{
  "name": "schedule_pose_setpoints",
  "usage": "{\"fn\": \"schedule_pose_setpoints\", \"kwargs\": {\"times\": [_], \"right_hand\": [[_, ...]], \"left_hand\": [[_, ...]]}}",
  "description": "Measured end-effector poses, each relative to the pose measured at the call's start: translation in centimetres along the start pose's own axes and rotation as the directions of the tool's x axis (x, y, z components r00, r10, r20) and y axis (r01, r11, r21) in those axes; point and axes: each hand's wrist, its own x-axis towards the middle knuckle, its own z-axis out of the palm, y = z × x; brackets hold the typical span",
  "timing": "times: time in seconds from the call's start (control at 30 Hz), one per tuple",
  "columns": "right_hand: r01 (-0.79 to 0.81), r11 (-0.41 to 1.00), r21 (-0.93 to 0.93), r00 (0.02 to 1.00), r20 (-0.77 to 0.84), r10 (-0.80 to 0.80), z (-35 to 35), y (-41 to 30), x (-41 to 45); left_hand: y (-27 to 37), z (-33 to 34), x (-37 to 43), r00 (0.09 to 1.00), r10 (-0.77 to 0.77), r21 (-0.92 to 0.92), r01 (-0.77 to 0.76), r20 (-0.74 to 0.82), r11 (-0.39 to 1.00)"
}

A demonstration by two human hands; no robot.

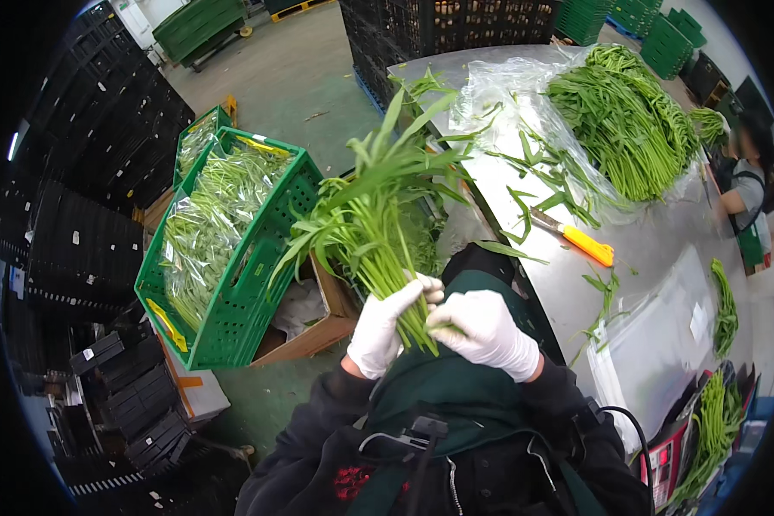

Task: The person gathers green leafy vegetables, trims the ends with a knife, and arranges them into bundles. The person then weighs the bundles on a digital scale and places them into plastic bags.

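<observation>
My left hand (pixel 387 322), in a white glove, is closed around the lower stems of a bunch of leafy water spinach (pixel 374 226), leaves pointing away from me. Beside the stem ends, my right hand (pixel 484 332), also gloved, has its fingers pinched together; a bit of green shows at the fingertips, too small to name surely. To the right, on the metal table (pixel 555 284), lie a knife with a yellow handle (pixel 588 245), loose leaves (pixel 542 155), a large heap of water spinach (pixel 625 122) on clear plastic, and a stack of clear plastic bags (pixel 658 342).
A green crate (pixel 232 284) of bagged greens stands at left above an open cardboard box (pixel 322 322). Black crates (pixel 77 238) are stacked far left. Greens lie over a red-fronted device (pixel 665 461), probably a scale, at lower right. Another person (pixel 748 187) stands beyond the table's right edge.
</observation>
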Motion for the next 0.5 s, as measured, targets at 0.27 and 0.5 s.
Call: {"fn": "schedule_pose_setpoints", "kwargs": {"times": [0.27,0.5], "right_hand": [[-0.107,0.986,0.125,0.988,-0.096,0.120,0.1,-0.1,3.6],[-0.238,0.968,-0.084,0.963,-0.149,0.224,0.6,1.2,4.9]], "left_hand": [[-0.8,-0.2,-0.2,0.989,0.135,0.302,-0.112,-0.058,0.947],[-1.4,-0.2,-0.4,0.997,0.070,0.403,-0.057,-0.017,0.913]]}}
